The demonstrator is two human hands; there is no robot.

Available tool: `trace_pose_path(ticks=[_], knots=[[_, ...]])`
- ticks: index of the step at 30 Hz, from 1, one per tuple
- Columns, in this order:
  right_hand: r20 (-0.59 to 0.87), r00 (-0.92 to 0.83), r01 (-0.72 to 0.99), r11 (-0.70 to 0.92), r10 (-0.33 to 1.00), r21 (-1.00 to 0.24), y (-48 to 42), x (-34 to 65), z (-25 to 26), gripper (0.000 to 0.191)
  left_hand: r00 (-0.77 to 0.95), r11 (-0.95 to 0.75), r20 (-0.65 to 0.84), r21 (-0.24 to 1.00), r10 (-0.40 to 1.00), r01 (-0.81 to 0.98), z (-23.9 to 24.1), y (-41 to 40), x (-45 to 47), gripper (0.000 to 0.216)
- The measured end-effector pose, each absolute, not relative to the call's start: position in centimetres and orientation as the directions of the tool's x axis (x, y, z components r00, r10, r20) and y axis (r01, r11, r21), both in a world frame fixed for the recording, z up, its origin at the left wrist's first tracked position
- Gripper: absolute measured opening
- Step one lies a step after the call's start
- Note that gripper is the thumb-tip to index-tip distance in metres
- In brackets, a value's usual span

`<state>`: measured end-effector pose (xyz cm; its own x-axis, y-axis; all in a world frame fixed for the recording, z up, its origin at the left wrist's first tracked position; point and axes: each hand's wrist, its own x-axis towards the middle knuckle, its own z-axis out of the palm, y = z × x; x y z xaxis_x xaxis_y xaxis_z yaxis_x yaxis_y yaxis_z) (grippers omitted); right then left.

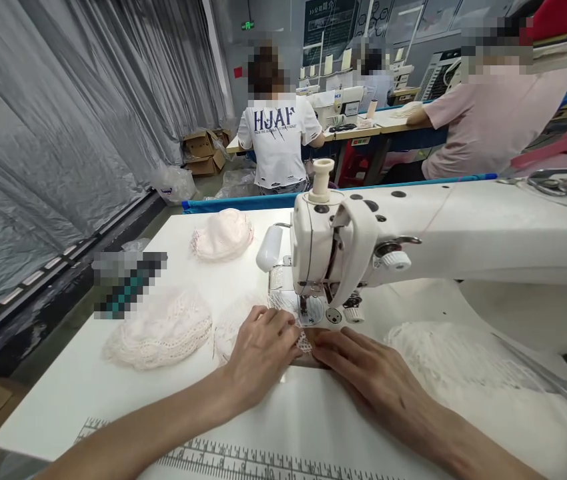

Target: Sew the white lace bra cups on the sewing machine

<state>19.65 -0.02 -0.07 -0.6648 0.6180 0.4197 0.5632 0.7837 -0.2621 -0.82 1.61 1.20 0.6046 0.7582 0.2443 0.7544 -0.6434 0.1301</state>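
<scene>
A white sewing machine (313, 247) stands in front of me, its presser foot (304, 307) low over the needle plate. Just in front of the foot, a small piece of white lace (305, 342) shows between my hands. My left hand (266, 347) has its fingers bent and closed on the lace's left side. From the right, my right hand (363, 363) pinches the other side, fingertips close to the left ones. Much of the piece is hidden under my fingers. Beyond my left hand lies more pale lace fabric (228, 330), partly covered by it.
Pale lace piles (163, 330) and a smaller bundle (223, 235) lie on the left of the white table (63, 407). White fringed material (443, 353) is heaped at right, under the machine arm. A printed ruler (243, 460) runs along the front. People (278, 137) sit at machines beyond.
</scene>
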Motion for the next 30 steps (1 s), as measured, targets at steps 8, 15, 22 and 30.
trace_pose_path(ticks=[8, 15, 22, 30], knots=[[0.439, -0.704, 0.560, 0.817, 0.557, -0.139, -0.18, 19.43, -0.25, 0.028, 0.581, -0.618, 0.245, 0.117, 0.776, 0.777, 1.04, 1.33, -0.66, 0.010], [0.395, -0.719, 0.569, 0.811, 0.572, -0.139, -0.29, 19.68, -0.73, 0.026, 0.579, -0.615, 0.266, 0.071, 0.771, 0.786, 0.74, 1.24, -0.78, 0.013], [0.408, -0.710, 0.572, 0.808, 0.574, -0.141, -0.41, 19.53, -0.54, 0.027, 0.585, -0.611, 0.240, 0.047, 0.774, 0.790, 0.67, 1.11, -0.68, 0.014], [0.404, -0.742, 0.541, 0.834, 0.535, -0.112, -0.54, 19.27, -0.30, 0.031, 0.600, -0.632, 0.254, 0.064, 0.759, 0.772, 0.57, 1.40, -0.69, 0.009]])
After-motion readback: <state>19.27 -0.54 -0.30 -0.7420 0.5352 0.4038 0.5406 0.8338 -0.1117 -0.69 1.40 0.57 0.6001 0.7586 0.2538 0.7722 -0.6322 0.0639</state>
